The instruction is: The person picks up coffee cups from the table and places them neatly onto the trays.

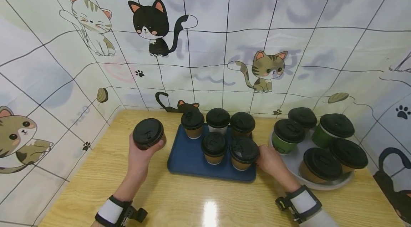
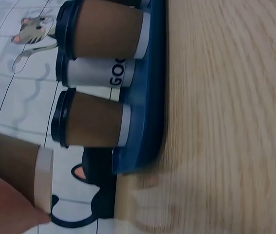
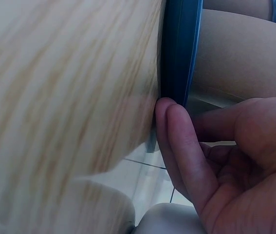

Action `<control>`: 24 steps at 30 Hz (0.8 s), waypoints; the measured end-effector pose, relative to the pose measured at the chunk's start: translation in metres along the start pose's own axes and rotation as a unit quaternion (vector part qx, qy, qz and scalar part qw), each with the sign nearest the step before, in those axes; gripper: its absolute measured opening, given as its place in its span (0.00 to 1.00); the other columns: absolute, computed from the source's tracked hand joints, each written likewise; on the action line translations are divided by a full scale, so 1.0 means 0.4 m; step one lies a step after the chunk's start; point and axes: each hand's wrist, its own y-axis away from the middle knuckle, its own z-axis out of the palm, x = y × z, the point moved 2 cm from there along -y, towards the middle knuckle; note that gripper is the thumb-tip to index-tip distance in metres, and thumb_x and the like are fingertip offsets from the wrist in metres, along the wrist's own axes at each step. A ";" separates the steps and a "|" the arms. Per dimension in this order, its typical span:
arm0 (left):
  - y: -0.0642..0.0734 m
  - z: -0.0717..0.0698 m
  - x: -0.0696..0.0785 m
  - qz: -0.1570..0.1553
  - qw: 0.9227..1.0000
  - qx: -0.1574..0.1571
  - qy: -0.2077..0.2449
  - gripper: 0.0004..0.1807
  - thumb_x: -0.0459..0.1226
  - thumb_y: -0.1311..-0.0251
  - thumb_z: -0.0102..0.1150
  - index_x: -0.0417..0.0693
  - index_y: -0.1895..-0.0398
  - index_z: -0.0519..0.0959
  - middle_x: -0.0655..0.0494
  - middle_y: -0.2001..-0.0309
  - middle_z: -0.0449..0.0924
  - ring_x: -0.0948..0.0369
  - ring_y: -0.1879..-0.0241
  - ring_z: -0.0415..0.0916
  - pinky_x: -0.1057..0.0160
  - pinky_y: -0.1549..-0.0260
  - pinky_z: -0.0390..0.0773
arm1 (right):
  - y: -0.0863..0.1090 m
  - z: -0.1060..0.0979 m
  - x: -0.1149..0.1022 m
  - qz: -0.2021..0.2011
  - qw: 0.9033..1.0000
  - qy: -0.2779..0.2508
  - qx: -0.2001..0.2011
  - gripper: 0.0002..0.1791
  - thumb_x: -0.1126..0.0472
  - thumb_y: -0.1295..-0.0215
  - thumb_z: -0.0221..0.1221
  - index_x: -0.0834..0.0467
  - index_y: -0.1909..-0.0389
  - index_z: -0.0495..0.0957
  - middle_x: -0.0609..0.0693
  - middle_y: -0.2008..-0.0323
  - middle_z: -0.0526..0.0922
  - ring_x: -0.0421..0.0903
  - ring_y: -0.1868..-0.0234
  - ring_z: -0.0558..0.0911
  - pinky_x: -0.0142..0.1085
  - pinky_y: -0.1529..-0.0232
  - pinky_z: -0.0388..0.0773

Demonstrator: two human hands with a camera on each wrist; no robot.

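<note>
My left hand (image 1: 138,154) grips a brown paper coffee cup (image 2: 11,158) with a black lid (image 1: 148,132), raised to the left of a blue tray (image 1: 189,168). Several lidded cups stand on that tray; one is a white cup (image 2: 96,72) with dark lettering, the others brown. At the tray's right edge, my right hand (image 1: 271,161) pinches the rim, its fingertips (image 3: 179,126) against the blue edge in the right wrist view. Close beside this hand stands a brown cup (image 1: 243,154) on the tray. Part of the thumb's contact is hidden.
On the right, a round pale plate (image 1: 292,168) carries several lidded cups, among them a green cup (image 1: 285,141) and a brown cup (image 1: 321,166). A cat-print cloth (image 1: 208,45) hangs behind the wooden table (image 1: 179,202).
</note>
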 end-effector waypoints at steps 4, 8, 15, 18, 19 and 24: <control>-0.006 0.050 -0.020 -0.020 0.995 -0.097 -0.033 0.49 0.27 0.44 0.74 0.51 0.22 0.57 0.55 0.31 0.66 0.59 0.34 0.66 0.68 0.42 0.74 | 0.000 -0.001 0.001 0.000 1.000 -0.001 0.004 0.11 0.70 0.40 0.59 0.56 0.80 0.76 0.45 0.83 0.73 0.44 0.81 0.72 0.37 0.79 0.67; -0.013 0.093 -0.052 -0.046 0.985 -0.165 -0.024 0.48 0.27 0.45 0.74 0.50 0.23 0.60 0.50 0.31 0.69 0.55 0.36 0.71 0.65 0.43 0.76 | 0.003 -0.002 0.004 0.004 1.000 -0.003 0.004 0.11 0.70 0.40 0.58 0.56 0.80 0.77 0.45 0.83 0.74 0.44 0.81 0.72 0.37 0.79 0.67; -0.010 0.144 -0.085 -0.073 0.980 -0.182 -0.029 0.48 0.29 0.45 0.75 0.49 0.22 0.59 0.48 0.30 0.68 0.52 0.36 0.70 0.63 0.44 0.76 | 0.008 -0.001 0.008 0.007 1.000 0.001 0.003 0.12 0.70 0.39 0.58 0.56 0.80 0.77 0.45 0.83 0.74 0.45 0.80 0.72 0.38 0.78 0.67; -0.005 0.154 -0.094 -0.078 0.979 -0.188 -0.024 0.49 0.29 0.45 0.75 0.48 0.22 0.58 0.46 0.30 0.68 0.51 0.37 0.71 0.63 0.44 0.76 | 0.008 -0.001 0.008 0.009 1.000 0.004 0.002 0.11 0.70 0.39 0.58 0.56 0.80 0.77 0.45 0.83 0.74 0.45 0.80 0.73 0.38 0.77 0.68; -0.004 0.156 -0.098 -0.080 0.978 -0.189 -0.023 0.49 0.30 0.45 0.75 0.48 0.22 0.57 0.45 0.31 0.68 0.51 0.37 0.71 0.63 0.44 0.76 | 0.007 -0.001 0.008 0.008 1.000 0.004 0.002 0.11 0.69 0.39 0.58 0.56 0.80 0.77 0.45 0.83 0.74 0.45 0.80 0.73 0.38 0.77 0.68; -0.002 0.153 -0.119 -0.090 0.978 -0.186 -0.031 0.49 0.29 0.45 0.75 0.47 0.23 0.57 0.44 0.32 0.69 0.51 0.39 0.72 0.64 0.46 0.76 | 0.005 0.002 0.007 0.001 1.000 0.005 0.005 0.11 0.70 0.41 0.59 0.55 0.80 0.77 0.45 0.83 0.74 0.45 0.80 0.72 0.39 0.77 0.69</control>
